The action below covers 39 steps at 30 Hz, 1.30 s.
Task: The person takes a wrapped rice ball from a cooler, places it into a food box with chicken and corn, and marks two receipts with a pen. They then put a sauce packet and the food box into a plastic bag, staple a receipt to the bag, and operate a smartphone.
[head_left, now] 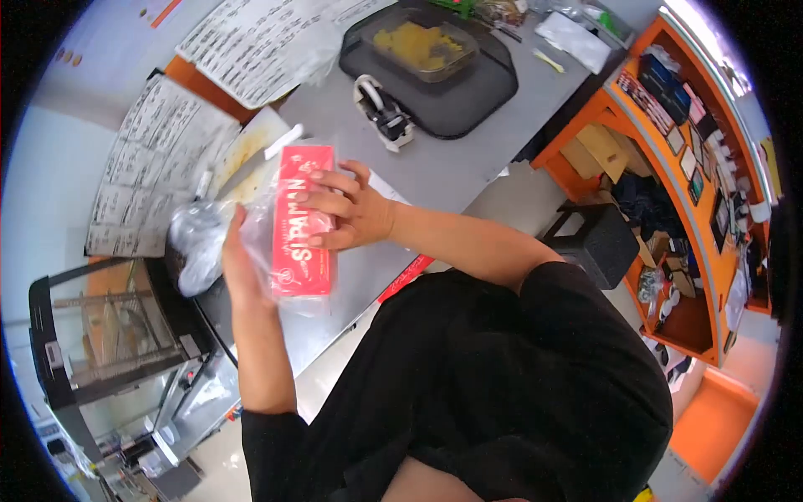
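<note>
A red box with white lettering reading "SIPAMAN" is upheld between both hands above the counter. Clear plastic bag material surrounds it and shows past its lower end. My left hand grips the bag along the box's left side, thumb up, with the other fingers hidden behind. My right hand wraps over the box's right edge, its fingers lying across the printed face. Left of my left hand is a crumpled clear plastic bag. Beyond the box, a knife with a white handle rests on a stained board.
A dark tray carries a clear container of yellow food. Beside it lies a black-and-white tape dispenser. At left stands a glass-sided display case. A black stool and orange shelves are at right.
</note>
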Available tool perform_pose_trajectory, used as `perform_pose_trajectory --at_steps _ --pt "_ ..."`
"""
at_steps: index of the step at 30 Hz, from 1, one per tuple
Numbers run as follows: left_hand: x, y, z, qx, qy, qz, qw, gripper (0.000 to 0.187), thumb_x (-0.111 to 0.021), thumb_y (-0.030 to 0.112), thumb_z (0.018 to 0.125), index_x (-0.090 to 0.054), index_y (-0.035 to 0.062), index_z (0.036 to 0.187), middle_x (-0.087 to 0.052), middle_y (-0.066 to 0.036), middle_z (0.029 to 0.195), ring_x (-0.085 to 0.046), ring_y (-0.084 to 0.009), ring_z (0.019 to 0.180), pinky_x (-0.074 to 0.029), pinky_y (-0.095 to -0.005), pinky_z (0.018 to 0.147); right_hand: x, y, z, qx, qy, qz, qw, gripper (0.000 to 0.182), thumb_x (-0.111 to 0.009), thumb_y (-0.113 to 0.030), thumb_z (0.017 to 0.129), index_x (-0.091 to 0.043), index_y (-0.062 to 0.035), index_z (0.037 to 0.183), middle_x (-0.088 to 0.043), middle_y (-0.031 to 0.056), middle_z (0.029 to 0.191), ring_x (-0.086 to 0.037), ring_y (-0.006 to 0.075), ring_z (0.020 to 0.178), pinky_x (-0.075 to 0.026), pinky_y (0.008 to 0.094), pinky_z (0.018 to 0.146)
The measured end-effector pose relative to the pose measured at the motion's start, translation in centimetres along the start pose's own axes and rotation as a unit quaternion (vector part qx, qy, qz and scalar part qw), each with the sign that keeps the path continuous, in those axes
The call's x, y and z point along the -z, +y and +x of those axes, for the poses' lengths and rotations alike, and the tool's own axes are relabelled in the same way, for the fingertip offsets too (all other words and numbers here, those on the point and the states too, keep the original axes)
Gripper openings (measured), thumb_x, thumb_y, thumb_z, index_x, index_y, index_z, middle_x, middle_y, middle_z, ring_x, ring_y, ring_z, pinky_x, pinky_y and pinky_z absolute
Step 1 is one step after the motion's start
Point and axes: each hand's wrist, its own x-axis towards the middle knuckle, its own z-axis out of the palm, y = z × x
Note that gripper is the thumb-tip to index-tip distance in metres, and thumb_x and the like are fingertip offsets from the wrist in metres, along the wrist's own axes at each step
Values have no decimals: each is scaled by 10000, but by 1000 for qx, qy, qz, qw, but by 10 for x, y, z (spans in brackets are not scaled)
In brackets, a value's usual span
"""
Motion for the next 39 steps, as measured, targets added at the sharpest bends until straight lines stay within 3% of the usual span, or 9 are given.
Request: perform_pose_trajectory --at_steps 4,7,12,14,16,19,21,26,39 --pt "-28 4 -8 -118 90 105 983 382 -487 315 1027 -584 -11 1200 -637 -143 1140 -645 -232 1047 -493 -380 943 21 3 18 -308 60 429 847 850 -806 -444 741 -405 -164 1435 -505 86 1363 -516 284 1214 -359 462 1085" --pt "-31 -4 -5 -176 17 191 965 398 -469 354 1032 -551 -3 1189 -616 -137 1122 -633 -237 1057 -468 -396 977 11 -22 -14 -604 103 742 272 749 -825 -293 765 -486 -68 1395 -632 84 1208 -632 175 1065 -501 344 957" --pt "-26 -20 -3 -248 -171 378 875 430 -440 418 1041 -496 12 1172 -580 -126 1092 -614 -245 1074 -426 -421 1035 24 2 -20 -442 -155 743 479 565 -737 -315 868 -527 -68 1330 -657 101 1112 -644 172 982 -535 367 871" --pt "-25 -32 -4 -248 -204 412 853 445 -428 444 1045 -474 18 1165 -565 -122 1080 -606 -249 1081 -409 -431 1058 57 43 -27 -559 -277 642 446 472 -681 -297 926 -533 -76 1316 -664 95 1067 -646 159 916 -542 358 821" --pt "-18 -48 -10 -225 -206 417 856 460 -416 469 1048 -452 24 1159 -551 -118 1068 -598 -252 1087 -393 -441 1081 122 95 -38 -678 -259 453 518 338 -640 -247 968 -579 -79 1254 -671 73 1008 -646 141 800 -547 331 723" --pt "26 -87 -18 -147 -35 300 942 465 -382 498 1049 -443 43 1130 -518 -100 1143 -515 -270 1215 -377 -458 1097 226 217 -135 -588 -15 -12 808 181 -703 -192 876 -701 -55 995 -718 100 902 -684 227 864 -542 374 777" --pt "66 -118 -22 -139 91 269 949 452 -390 465 1048 -451 37 1177 -508 -105 1236 -464 -273 1284 -375 -455 1103 323 279 -174 -663 39 -264 699 159 -651 -94 873 -701 -57 1019 -717 135 935 -695 282 894 -542 397 811" --pt "71 -194 -29 -134 401 270 865 571 -400 435 1028 -454 9 1404 -462 -137 1442 -428 -299 1344 -369 -437 1119 432 371 -233 -522 -90 -330 781 271 -689 -125 846 -696 -65 1111 -684 159 1079 -682 332 875 -542 415 806" --pt "105 -248 -22 -123 506 180 834 678 -437 501 1031 -455 -57 1415 -478 -176 1437 -484 -304 1298 -402 -397 1088 431 388 -225 -434 -349 -341 757 495 -626 -40 849 -625 -158 1330 -687 162 1031 -675 362 881 -538 465 820"
